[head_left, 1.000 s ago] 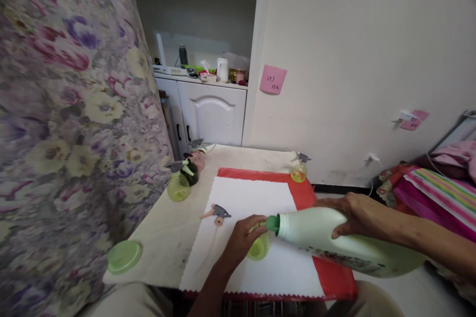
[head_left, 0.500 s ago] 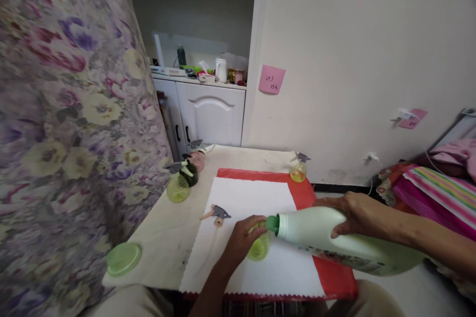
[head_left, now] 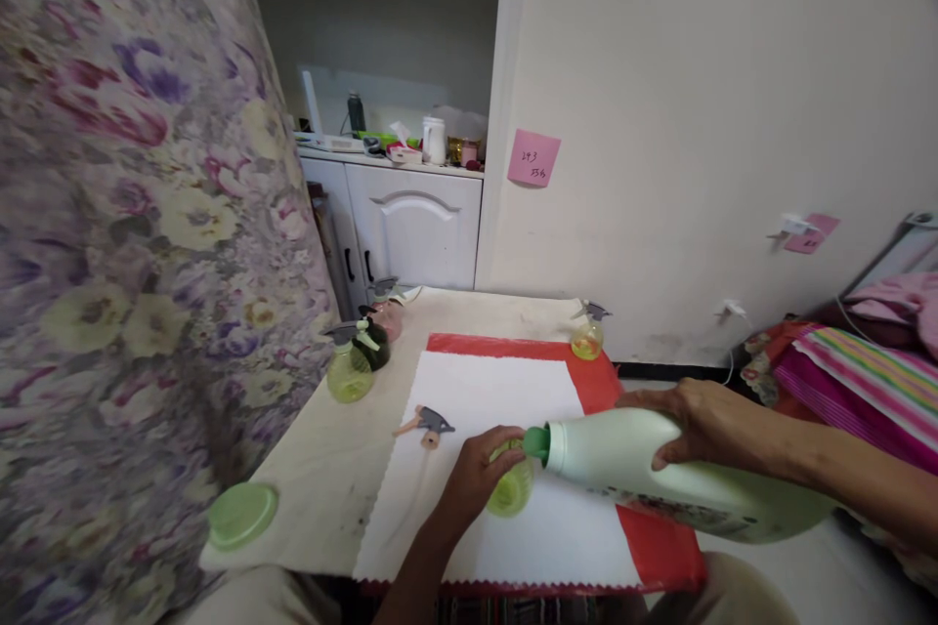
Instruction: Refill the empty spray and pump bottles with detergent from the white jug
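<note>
Firstly, white sheet (head_left: 572, 542); over its right edge, pale-green plastic jug (head_left: 616, 444), tilted, presumably heavy and slick, best gripped mid-body, right hand (head_left: 700, 422) clasping it; on the sheet, yellow-green spray-bottle body (head_left: 511, 500), probably light, neck inside curled left hand (head_left: 476, 471).

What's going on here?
The right hand holds a big jug tipped, its spout at the mouth of a small bottle. The left hand holds that bottle by its neck over a white sheet. A spray head lies on the sheet. Whether liquid is flowing, I can't tell.
</note>
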Tool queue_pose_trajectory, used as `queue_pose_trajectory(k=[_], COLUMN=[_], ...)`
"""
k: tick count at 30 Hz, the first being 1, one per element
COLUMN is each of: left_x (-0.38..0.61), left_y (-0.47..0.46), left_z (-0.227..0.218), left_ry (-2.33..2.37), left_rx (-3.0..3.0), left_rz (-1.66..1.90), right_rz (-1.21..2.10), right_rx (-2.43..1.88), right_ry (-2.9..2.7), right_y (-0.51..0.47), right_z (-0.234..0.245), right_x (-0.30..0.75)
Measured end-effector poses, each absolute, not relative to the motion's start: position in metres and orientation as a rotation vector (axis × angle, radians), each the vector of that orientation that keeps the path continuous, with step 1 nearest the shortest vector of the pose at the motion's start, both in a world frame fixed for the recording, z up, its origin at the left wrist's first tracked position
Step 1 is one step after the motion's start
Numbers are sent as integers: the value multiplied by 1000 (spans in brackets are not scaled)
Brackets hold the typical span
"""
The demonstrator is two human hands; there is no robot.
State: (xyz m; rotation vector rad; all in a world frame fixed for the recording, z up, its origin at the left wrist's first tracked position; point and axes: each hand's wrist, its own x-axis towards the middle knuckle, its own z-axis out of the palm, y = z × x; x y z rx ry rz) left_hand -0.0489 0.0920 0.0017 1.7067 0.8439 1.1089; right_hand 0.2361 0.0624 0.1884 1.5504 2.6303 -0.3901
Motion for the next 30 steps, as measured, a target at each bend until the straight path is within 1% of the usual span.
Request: queue_pose_trajectory(k=[11,30], left_x=[-49,-49], left_y=[93,92], left_z=[0,2], left_ry=[859,893], left_rx=[1702,1696], left_rz=[1105,1096], right_rz=[-366,-392], right_rx=[1512,1533], right_ry=[2628,2605], right_y=[69,64], right_z=[180,190], right_x=[242,235])
